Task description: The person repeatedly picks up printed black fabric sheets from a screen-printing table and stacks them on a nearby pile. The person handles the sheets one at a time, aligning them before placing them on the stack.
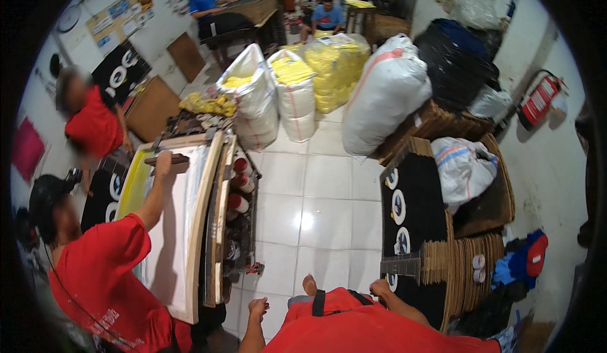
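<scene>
White tiles [303,220] make the floor before me. My left hand [259,307] is half curled, seemingly empty; my right hand [379,288], curled too, is just beside the black panels [418,217] at my right, and I cannot tell its hold. On left stands a frame [196,239]; farther, sacks [389,93] block the floor. The panels' long row points away from me, toward the sacks.

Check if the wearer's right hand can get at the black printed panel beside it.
Probably yes: the right hand is at the left edge of the black printed panel, with nothing visible blocking it. Whether they already touch is unclear.
</scene>
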`<move>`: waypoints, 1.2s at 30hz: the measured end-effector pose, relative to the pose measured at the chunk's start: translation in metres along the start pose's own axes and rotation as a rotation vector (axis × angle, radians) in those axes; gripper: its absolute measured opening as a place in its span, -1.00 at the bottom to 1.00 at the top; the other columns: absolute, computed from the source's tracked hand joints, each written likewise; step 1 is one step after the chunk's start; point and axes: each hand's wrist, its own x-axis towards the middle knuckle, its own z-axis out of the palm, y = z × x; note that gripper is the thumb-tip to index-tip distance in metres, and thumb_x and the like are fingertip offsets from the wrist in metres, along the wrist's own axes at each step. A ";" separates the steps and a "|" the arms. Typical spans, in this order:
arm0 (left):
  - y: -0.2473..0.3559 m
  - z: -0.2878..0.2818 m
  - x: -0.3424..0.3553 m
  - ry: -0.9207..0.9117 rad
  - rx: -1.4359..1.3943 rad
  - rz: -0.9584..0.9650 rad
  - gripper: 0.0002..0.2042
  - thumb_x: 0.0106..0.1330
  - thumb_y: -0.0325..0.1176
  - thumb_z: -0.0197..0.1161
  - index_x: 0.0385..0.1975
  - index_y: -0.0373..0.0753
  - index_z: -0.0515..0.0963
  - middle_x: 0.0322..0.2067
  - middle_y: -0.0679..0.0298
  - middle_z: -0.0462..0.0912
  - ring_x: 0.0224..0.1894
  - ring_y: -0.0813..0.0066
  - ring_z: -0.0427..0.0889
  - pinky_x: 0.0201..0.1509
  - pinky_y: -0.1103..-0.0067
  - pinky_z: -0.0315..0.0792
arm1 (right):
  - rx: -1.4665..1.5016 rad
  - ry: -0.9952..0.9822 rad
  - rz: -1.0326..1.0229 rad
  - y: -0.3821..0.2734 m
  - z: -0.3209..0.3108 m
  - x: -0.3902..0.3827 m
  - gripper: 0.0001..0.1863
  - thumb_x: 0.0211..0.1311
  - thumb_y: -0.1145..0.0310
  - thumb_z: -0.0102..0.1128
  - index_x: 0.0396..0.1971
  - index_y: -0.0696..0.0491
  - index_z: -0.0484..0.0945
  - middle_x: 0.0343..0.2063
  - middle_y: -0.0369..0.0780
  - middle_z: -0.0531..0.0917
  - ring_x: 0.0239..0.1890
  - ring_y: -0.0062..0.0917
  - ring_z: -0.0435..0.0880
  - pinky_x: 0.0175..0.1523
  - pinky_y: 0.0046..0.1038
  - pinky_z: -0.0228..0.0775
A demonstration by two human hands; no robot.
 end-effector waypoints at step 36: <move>0.067 -0.171 -0.051 0.574 -1.165 0.213 -0.86 0.14 -0.36 0.26 -0.55 -0.19 0.44 -0.58 0.36 0.49 -0.65 0.57 0.37 -0.62 0.65 0.18 | 0.949 -0.949 -0.409 -0.612 0.128 -0.093 -0.55 0.05 0.30 0.25 -0.06 0.11 0.37 -0.41 -0.33 0.53 -0.40 -0.62 0.48 -0.28 -0.50 0.37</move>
